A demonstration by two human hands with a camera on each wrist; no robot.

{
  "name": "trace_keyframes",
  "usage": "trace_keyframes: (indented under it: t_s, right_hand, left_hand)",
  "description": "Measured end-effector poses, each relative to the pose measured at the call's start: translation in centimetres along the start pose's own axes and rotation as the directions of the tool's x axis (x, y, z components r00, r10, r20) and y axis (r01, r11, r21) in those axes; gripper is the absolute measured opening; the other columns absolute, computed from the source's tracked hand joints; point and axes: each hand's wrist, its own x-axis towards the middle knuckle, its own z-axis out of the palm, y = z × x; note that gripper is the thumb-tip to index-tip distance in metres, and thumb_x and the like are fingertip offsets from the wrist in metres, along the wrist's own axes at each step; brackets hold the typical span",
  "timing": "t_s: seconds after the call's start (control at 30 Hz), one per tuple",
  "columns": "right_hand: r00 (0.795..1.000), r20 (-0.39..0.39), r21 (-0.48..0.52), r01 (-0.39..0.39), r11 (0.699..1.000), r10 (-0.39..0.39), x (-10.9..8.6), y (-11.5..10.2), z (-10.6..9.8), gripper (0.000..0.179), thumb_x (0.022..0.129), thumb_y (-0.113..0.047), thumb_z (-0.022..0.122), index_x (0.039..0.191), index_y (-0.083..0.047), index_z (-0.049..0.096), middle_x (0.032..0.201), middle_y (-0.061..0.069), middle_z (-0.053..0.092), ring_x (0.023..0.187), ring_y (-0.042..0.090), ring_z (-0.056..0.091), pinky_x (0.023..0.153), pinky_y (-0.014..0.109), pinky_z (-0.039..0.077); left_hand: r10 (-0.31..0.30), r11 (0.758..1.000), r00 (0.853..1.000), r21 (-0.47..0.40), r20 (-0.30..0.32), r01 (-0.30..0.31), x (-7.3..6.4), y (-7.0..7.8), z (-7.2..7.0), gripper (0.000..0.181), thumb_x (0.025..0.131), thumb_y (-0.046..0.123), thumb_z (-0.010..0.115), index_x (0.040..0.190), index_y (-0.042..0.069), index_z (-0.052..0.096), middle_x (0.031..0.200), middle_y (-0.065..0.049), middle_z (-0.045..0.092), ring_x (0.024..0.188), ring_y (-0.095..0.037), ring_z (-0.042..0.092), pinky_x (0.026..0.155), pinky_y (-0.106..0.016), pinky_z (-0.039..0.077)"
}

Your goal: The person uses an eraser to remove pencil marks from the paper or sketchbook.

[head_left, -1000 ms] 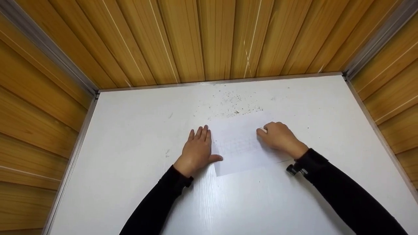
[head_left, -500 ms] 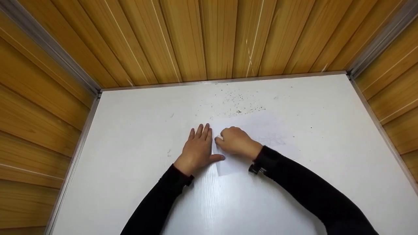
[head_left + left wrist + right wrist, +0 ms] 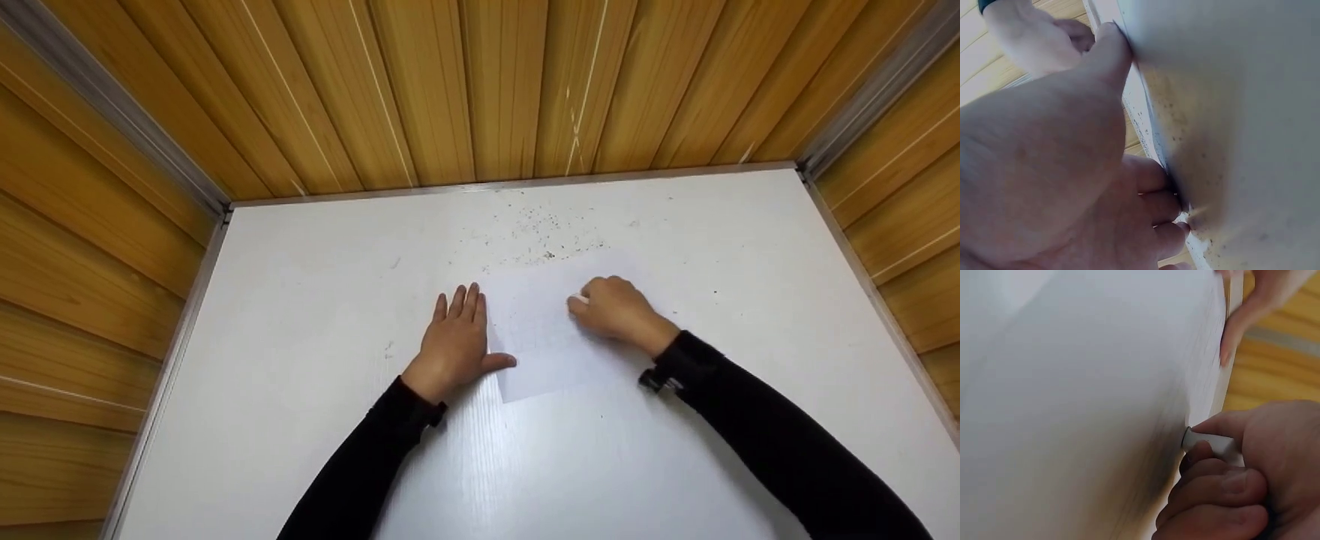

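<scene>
A white sheet of paper [image 3: 536,375] with faint pencil marks lies on the white table. My left hand [image 3: 454,343] lies flat at its left edge, fingers straight and pointing away, with the thumb spread over the sheet. Over the right part of the paper my right hand [image 3: 621,311] pinches a small white eraser [image 3: 1216,445], its end darkened, between thumb and curled fingers. The eraser's end meets the paper in the right wrist view; most of its body is hidden by the hand.
Dark crumbs [image 3: 549,238] are scattered on the table [image 3: 315,315] beyond the sheet's far edge. Wood-panelled walls [image 3: 495,90] with grey metal edging close in the back and both sides of the table.
My right hand has swept left across the sheet to near my left hand, then back to the right with the eraser. The pencil marks look fainter. My left hand stays in place.
</scene>
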Motion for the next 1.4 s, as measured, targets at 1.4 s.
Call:
trace_keyframes:
  t_s: [1.4]
  right_hand:
    - [1.000,0.017,0.032,-0.023,0.999,0.023,0.3,1.4,-0.9,0.059,0.112,-0.044,0.052,0.124,0.008,0.076,0.131,0.034,0.073,0.112,0.045,0.070,0.104,0.062,0.057]
  left_hand:
    - [0.005,1.000,1.000,0.019,-0.006,-0.004,0.3,0.2,0.1,0.121,0.096,0.084,0.058,0.173,-0.003,0.026,0.185,-0.020,0.020,0.173,-0.041,0.017,0.141,-0.062,0.013]
